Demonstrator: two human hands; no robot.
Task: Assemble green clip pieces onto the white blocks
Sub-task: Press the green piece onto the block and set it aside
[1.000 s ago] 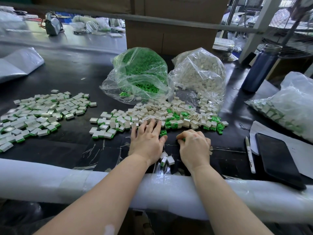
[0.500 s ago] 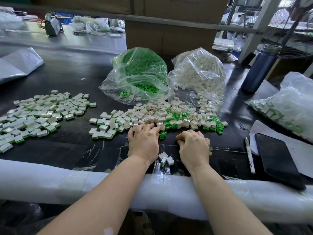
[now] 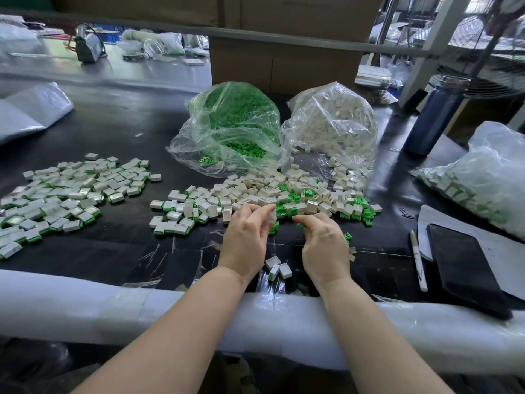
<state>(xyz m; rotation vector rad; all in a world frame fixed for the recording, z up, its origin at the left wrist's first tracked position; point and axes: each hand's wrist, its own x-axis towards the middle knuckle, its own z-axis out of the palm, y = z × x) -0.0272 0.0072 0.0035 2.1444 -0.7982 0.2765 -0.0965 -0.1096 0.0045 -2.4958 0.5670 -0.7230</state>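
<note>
Nearest me, along the table's (image 3: 85,251) near edge, runs a white foam pad (image 3: 85,305); my forearms cross it. Just past it, between my wrists, lie three finished blocks (image 3: 277,268), touching one another.

Left hand (image 3: 245,240): thumb and forefinger curled and pinching a white block (image 3: 272,216), lifted at the near edge of the middle heap. Right hand (image 3: 324,245): fingers curled under with the forefinger hooked toward the left; a speck of green shows at its tip, so I judge it pinches a clip (image 3: 299,225), though most of the piece is hidden.

Step in hand, as I judge it: mating one clip to one block. The next move calls for bringing the two hands together, lining the clip with the block's open face, and pressing it home.

Beyond the hands, loose blocks and clips (image 3: 284,197) are mixed mid-table. Toward the left edge spreads a pile of assembled pieces (image 3: 65,194). Farther back stand two clear bags, a clip bag (image 3: 227,129) left and a block bag (image 3: 332,126) right, mouths open toward the heap. At the right edge lie a pen (image 3: 417,260) and a phone (image 3: 466,268).
</note>
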